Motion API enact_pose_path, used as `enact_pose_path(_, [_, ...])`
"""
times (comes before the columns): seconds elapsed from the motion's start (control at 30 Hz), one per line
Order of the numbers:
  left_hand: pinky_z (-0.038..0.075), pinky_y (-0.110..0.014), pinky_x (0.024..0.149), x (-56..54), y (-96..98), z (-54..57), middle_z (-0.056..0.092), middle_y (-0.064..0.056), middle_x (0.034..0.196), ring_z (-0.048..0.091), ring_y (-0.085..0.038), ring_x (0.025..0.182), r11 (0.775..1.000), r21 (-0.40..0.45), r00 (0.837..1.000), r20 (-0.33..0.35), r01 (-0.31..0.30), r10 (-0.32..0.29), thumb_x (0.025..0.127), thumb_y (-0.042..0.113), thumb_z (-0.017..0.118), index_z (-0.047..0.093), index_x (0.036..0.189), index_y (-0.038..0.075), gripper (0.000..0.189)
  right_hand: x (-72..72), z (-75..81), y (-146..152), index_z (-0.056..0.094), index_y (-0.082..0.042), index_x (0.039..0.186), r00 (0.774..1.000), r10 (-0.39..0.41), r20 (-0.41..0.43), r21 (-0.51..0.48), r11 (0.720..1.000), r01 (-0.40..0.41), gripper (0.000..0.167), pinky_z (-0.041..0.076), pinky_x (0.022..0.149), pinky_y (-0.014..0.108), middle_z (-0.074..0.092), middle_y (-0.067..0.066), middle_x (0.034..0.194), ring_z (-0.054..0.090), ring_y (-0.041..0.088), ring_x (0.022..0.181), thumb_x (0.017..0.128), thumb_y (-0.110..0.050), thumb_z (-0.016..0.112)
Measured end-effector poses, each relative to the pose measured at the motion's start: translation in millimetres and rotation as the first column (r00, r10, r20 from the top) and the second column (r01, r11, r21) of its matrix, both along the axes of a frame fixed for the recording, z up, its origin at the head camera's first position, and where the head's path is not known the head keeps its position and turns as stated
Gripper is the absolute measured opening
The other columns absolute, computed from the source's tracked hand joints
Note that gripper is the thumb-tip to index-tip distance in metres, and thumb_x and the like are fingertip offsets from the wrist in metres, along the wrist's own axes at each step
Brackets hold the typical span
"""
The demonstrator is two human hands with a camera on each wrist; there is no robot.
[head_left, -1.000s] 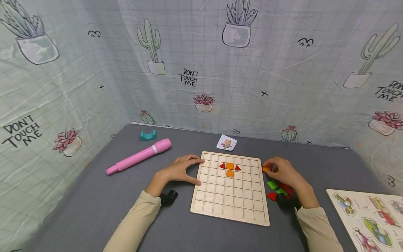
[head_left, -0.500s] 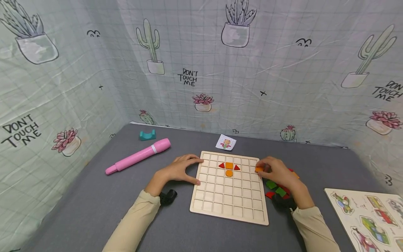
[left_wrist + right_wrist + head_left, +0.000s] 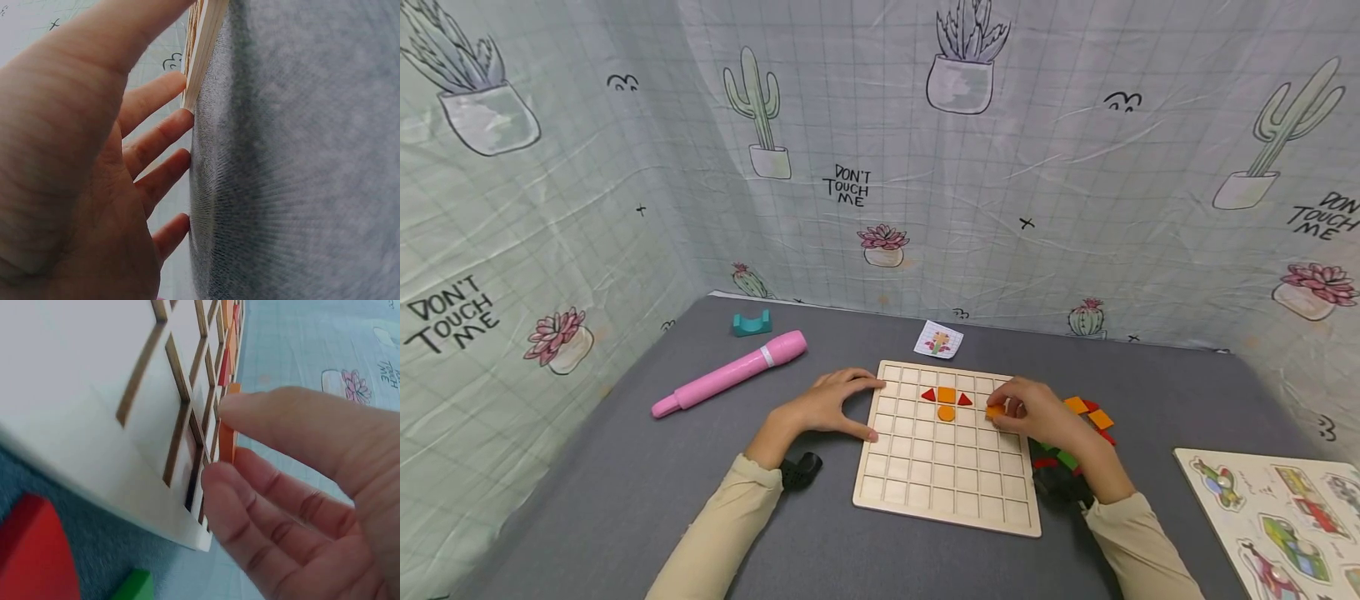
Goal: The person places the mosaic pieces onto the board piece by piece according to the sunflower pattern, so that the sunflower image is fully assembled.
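Note:
A wooden grid board (image 3: 947, 475) lies on the grey table. Set in its upper cells are an orange square (image 3: 947, 394), an orange round piece (image 3: 946, 412) and two red triangles (image 3: 964, 400). My left hand (image 3: 827, 406) rests at the board's left edge, thumb and fingers spread and touching it. My right hand (image 3: 1037, 411) is over the board's upper right part and pinches an orange piece (image 3: 227, 439) between thumb and finger; its full outline is hidden. In the right wrist view, the piece is close to the grid.
Loose orange, red and green pieces (image 3: 1101, 418) lie right of the board, partly behind the right wrist. A small picture card (image 3: 938, 340) is behind it. A pink pen-shaped object (image 3: 730, 373) and teal holder (image 3: 752, 323) are at left, a picture puzzle board (image 3: 1277, 508) at right.
My right hand has carried the orange piece leftward from beside the board to over its upper right cells. More loose pieces now show behind the wrist. The left hand stays put.

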State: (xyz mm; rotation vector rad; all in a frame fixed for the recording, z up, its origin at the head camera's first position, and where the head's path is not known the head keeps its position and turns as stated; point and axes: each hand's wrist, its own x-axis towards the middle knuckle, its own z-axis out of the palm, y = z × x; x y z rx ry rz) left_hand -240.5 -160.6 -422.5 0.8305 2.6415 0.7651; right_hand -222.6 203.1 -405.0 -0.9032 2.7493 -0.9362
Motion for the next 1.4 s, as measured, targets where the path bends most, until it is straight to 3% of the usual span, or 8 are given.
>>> enact_pose_path(0.27, [0.021,-0.058,0.111,-0.3,-0.2,0.6,0.04,-0.008,0.147,0.033,-0.033,0.137,1.0,-0.015,1.0,-0.004,0.0,0.0,0.076,0.046,0.08,0.047,0.145,0.02,0.081,-2.6,-3.8,-13,0.069,0.0,0.103,0.996,0.086,0.013,-0.016,0.996,-0.086,0.02,0.049,0.065,0.025,0.063,0.006,0.091,0.053,0.015,0.074,0.084,-0.005,0.074])
enact_pose_path(0.43, [0.021,-0.057,0.111,-0.5,-0.1,0.1,0.04,-0.008,0.147,0.033,-0.033,0.137,1.0,-0.015,1.0,-0.005,0.0,0.0,0.076,0.047,0.08,0.047,0.146,0.02,0.081,-3.5,-4.6,-22,0.07,-0.001,0.102,0.992,0.122,0.029,-0.009,0.993,-0.122,0.017,0.05,0.067,0.025,0.064,0.008,0.098,0.054,0.013,0.075,0.085,-0.003,0.072])
enact_pose_path(0.87, [0.021,-0.058,0.11,-0.3,0.5,0.3,0.04,-0.009,0.146,0.034,-0.033,0.137,1.0,-0.002,1.0,-0.003,0.005,-0.005,0.077,0.046,0.081,0.047,0.145,0.019,0.081,-4.9,-3.8,-28,0.07,-0.001,0.101,0.993,0.108,0.041,0.031,0.994,-0.109,0.016,0.05,0.068,0.024,0.061,0.008,0.098,0.053,0.012,0.077,0.086,-0.002,0.068])
enact_pose_path(1.2, [0.02,-0.057,0.111,-1.2,1.0,0.1,0.04,-0.008,0.146,0.033,-0.032,0.137,1.0,-0.01,1.0,0.006,0.005,-0.004,0.077,0.046,0.08,0.047,0.145,0.019,0.081,-4.5,-2.3,-34,0.071,0.0,0.098,0.993,0.117,0.021,0.005,0.993,-0.117,0.013,0.049,0.066,0.026,0.063,0.011,0.098,0.052,0.016,0.074,0.086,0.002,0.07])
enact_pose_path(1.4, [0.021,-0.057,0.11,-0.4,0.6,-0.1,0.041,-0.008,0.146,0.034,-0.033,0.137,1.0,-0.008,1.0,-0.004,0.005,-0.005,0.077,0.045,0.081,0.047,0.145,0.019,0.081,-4.0,-2.9,-32,0.07,0.0,0.101,0.989,0.138,0.046,-0.006,0.99,-0.138,0.015,0.05,0.066,0.025,0.062,0.011,0.1,0.053,0.011,0.074,0.086,-0.002,0.071])
